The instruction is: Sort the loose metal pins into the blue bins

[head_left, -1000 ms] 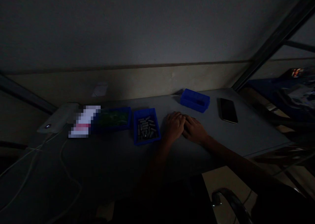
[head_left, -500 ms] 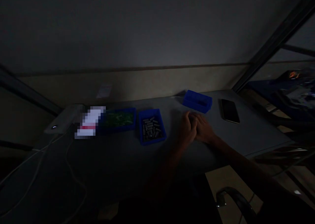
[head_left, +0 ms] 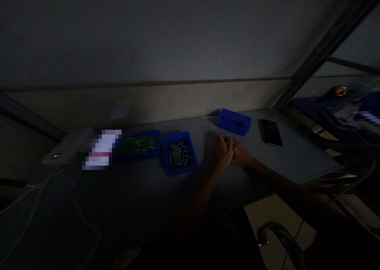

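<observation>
My left hand and my right hand are pressed together above the grey table, with their fingers closed. Anything between them is hidden by the fingers and the dim light. Left of my left hand stands a blue bin holding several small grey cylinders. Just beyond my hands, close to the wall, is another blue bin whose inside is dark.
A black phone lies at the right. Further left, a blue bin holds green material, beside a blurred white sheet and a pale box with cables. A chair armrest shows below the table edge.
The whole view has shifted slightly, so the things on the table appear a little further left. My hands stay pressed together, their fingers slightly rearranged.
</observation>
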Demonstrator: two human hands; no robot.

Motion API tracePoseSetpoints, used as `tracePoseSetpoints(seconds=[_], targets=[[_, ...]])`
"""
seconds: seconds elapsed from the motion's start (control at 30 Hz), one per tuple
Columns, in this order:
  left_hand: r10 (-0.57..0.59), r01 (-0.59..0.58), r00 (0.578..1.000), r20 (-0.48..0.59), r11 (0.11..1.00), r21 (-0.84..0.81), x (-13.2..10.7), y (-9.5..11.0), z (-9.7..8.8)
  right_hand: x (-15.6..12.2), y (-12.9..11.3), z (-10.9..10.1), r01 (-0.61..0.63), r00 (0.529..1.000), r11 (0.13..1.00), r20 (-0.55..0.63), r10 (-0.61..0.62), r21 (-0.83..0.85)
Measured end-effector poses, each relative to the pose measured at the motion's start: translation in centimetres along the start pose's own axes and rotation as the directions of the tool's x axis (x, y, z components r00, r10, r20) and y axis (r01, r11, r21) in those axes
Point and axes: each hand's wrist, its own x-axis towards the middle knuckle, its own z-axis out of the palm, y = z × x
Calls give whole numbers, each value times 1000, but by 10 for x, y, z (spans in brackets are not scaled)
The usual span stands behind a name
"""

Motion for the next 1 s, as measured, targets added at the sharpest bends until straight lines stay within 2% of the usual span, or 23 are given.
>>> tracePoseSetpoints(seconds=[0.1,0.2,0.27,0.37,0.43,0.5,0.53,0.6,0.7,0.8,0.9,1.0], targets=[[-5,6,1000,9,999,-46,0,-1,0,-3,-4,-4,-28,1000,999,-1,28,-16],[46,-45,999,5,996,-73,-13,4,-13,-2,-6,-6,-22,1000,999,-7,22,-34],[122,-120,992,44,992,-43,-33,11,-36,-2,-4,-8,-17,1000,1000,-20,17,-24],[285,-292,932,225,956,0,-75,22,-85,-4,2,-10,-71,995,997,-72,69,-26],[301,-330,913,277,942,63,-101,25,-121,-6,6,-12,-113,989,993,-100,108,-44],[274,-303,947,167,936,182,-119,22,-151,-9,9,-13,-123,988,992,-101,118,-42],[255,-265,964,71,933,245,-124,18,-162,-10,9,-14,-125,987,991,-101,121,-38],[224,-164,965,-139,924,346,-127,5,-177,-10,6,-16,-137,986,990,-102,132,-39],[180,-30,932,-316,904,427,-125,-15,-179,-7,-1,-16,-170,980,983,-120,160,-72],[155,37,911,-383,893,448,-119,-28,-164,-4,-5,-14,-188,977,976,-126,174,-110],[136,44,939,-315,863,503,-111,-34,-151,-3,-3,-13,-184,979,975,-108,171,-124],[137,19,960,-243,837,547,-102,-40,-154,-4,-1,-19,-162,984,982,-96,153,-93]])
